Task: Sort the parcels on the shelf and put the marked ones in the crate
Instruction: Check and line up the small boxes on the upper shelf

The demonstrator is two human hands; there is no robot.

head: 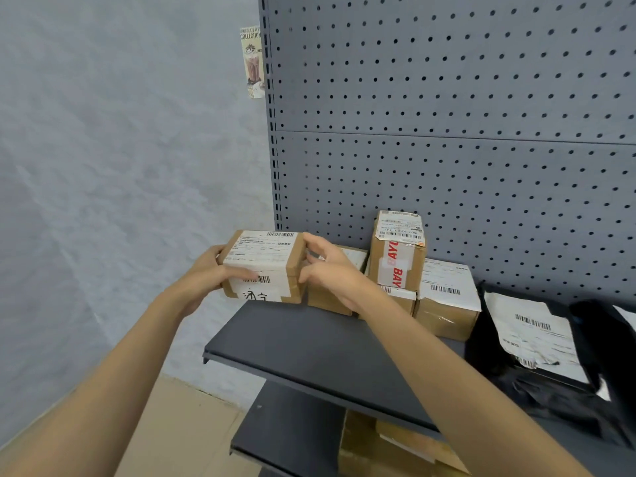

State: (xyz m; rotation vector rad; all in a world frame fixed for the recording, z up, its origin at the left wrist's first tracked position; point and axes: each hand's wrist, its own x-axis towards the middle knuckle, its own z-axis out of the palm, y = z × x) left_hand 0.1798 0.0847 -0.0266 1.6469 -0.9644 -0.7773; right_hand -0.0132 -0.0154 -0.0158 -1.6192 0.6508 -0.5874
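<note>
A brown cardboard parcel (265,259) with a white label and black handwritten characters on its front is held at the shelf's left end. My left hand (210,270) grips its left side, thumb across the front label. My right hand (327,270) holds its right side, fingers curled over the top edge. Behind my right hand stands another brown parcel (330,297), partly hidden. A tall parcel with red-lettered tape (399,253) rests on a low box (402,297). Another labelled box (447,301) sits to its right. No crate is in view.
The dark grey shelf (309,342) has a pegboard back (447,115). A black plastic mailer with a white label (537,339) lies at the right. Cardboard boxes (389,445) sit on the lower shelf (292,428). A grey wall (120,166) and tan floor (186,425) are at the left.
</note>
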